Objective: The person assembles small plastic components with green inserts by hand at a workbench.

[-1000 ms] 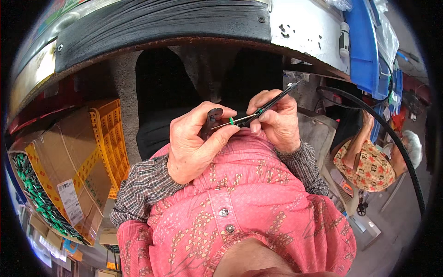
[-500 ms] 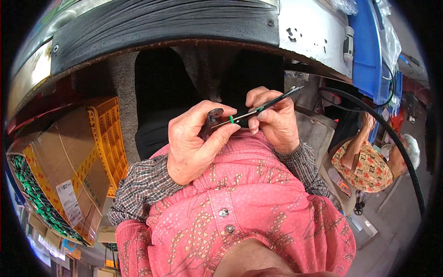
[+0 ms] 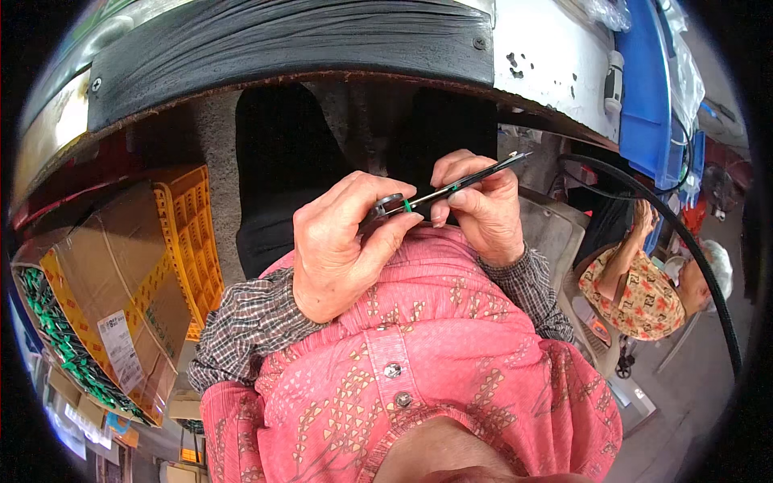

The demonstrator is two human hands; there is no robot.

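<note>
My left hand (image 3: 338, 245) pinches a small black part with a round, disc-like end (image 3: 390, 201) between thumb and forefinger. A small green piece (image 3: 407, 206) shows at its fingertips. My right hand (image 3: 489, 211) grips a thin black rod (image 3: 493, 169) with a bit of green on it and a pale, pointed tip at the upper right. From my right fingers the rod's thin shaft runs left to the green piece and the black part. Both hands are closed, close together above my lap. My left fingers partly hide where the parts meet.
A black-edged workbench (image 3: 282, 40) spans the far side, with a blue bin (image 3: 648, 97) at its right. On the left, a cardboard box (image 3: 113, 274) full of green-and-black parts stands by an orange crate (image 3: 189, 241). A black cable (image 3: 684, 225) hangs right, near another person (image 3: 632, 286).
The round end of the black part has turned and now lies closer to the rod's line, near the green piece. My right hand and the rod stay almost where they were.
</note>
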